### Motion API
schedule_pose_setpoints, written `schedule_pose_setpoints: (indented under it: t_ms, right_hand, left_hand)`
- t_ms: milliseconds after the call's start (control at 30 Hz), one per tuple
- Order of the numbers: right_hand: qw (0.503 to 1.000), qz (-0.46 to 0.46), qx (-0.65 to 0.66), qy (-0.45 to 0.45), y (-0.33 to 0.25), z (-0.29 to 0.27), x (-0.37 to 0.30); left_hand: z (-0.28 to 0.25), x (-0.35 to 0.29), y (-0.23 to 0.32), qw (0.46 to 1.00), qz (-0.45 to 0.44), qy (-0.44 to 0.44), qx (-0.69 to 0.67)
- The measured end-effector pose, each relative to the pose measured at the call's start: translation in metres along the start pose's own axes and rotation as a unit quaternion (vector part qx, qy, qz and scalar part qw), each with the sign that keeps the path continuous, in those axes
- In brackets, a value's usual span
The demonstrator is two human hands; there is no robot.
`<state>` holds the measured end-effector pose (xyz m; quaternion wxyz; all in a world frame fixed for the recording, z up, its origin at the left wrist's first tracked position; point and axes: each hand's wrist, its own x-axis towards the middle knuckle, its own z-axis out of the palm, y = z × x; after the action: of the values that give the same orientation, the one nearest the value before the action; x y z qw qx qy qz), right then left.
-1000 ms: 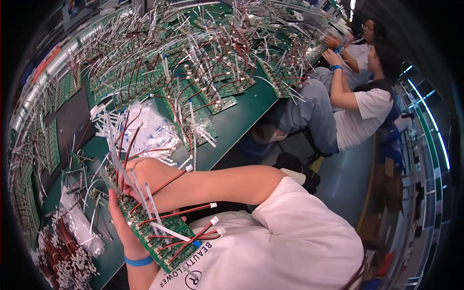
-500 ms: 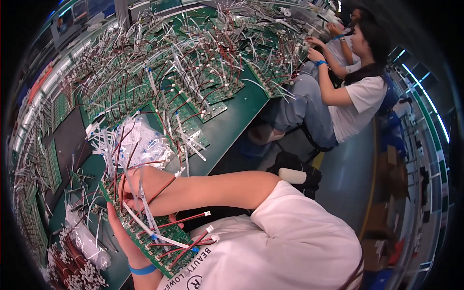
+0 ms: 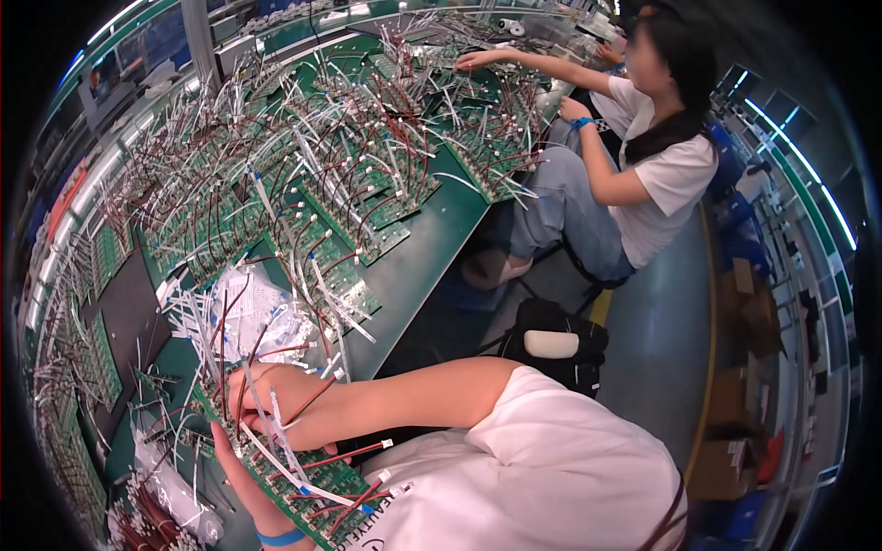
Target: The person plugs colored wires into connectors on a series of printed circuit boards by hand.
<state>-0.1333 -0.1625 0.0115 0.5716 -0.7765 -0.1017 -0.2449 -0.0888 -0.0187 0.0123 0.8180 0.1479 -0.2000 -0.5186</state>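
A long green circuit board (image 3: 342,479) with red-black wires and white flat cables along it is tilted before my body. My left hand (image 3: 241,470), with a blue band at its wrist, wraps round the board from its left side and underneath, with some fingertips at the right edge. On the board's far part, my right hand (image 3: 276,393) is closed, fingers bent down among the wires at the connectors. What lies between its fingertips is hidden. Loose wire ends with white plugs (image 3: 387,444) stick out to the right over my shirt.
Many wired green boards (image 3: 358,197) crowd the green table (image 3: 424,253). A clear plastic bag (image 3: 248,312) with white flat cables lies beyond my hands. Bundled red-black wires (image 3: 152,519) are at lower left. A co-worker (image 3: 657,138) sits at the right, one arm over the boards.
The whole view has shifted a little. My hands stay on the same board, the right one still at its connectors. The co-worker has stretched one arm out over the boards on the table.
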Motion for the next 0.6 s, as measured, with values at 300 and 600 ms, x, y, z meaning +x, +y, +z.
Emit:
schedule_pose_setpoints:
  t_ms: [300, 600]
  right_hand:
    - [0.999, 0.01, -0.041, -0.016, 0.002, -0.005, 0.001]
    - [0.996, 0.083, 0.03, -0.01, -0.017, -0.023, 0.01]
  left_hand:
    - [0.004, 0.004, -0.002, 0.97, -0.031, 0.23, 0.068]
    - [0.033, 0.02, -0.003, 0.921, 0.014, 0.369, 0.12]
